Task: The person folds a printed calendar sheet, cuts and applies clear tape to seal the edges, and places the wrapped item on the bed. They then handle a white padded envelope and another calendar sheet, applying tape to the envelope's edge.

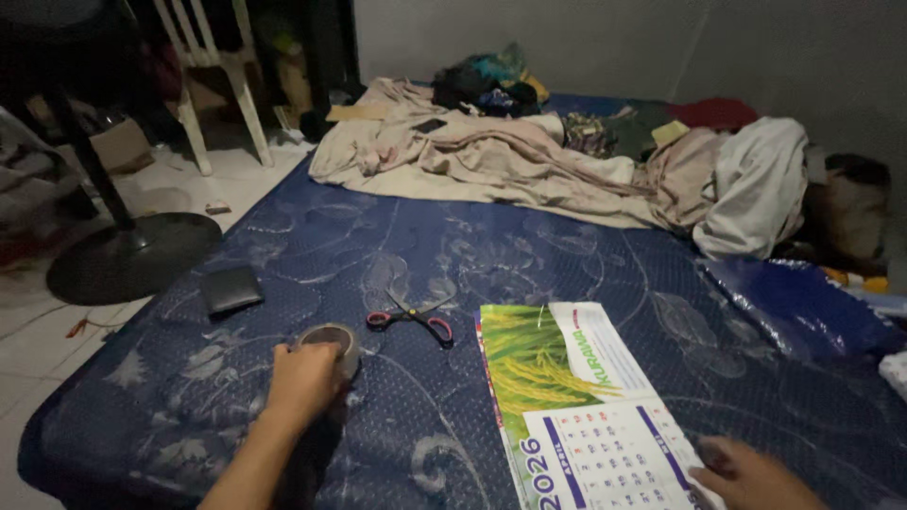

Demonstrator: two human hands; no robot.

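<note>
The left hand [304,378] lies on the blue patterned mattress [567,264] with its fingers curled around the near side of a roll of tape [333,342], which stands just beyond the knuckles, its open ring facing up. Red-handled scissors [413,317] lie just beside the roll to its right, not touching it, and a dark wallet [231,288] sits further off to the left. The right hand [751,475] rests flat, fingers loosely together, on the lower right corner of a wall calendar [576,397] spread on the mattress.
</note>
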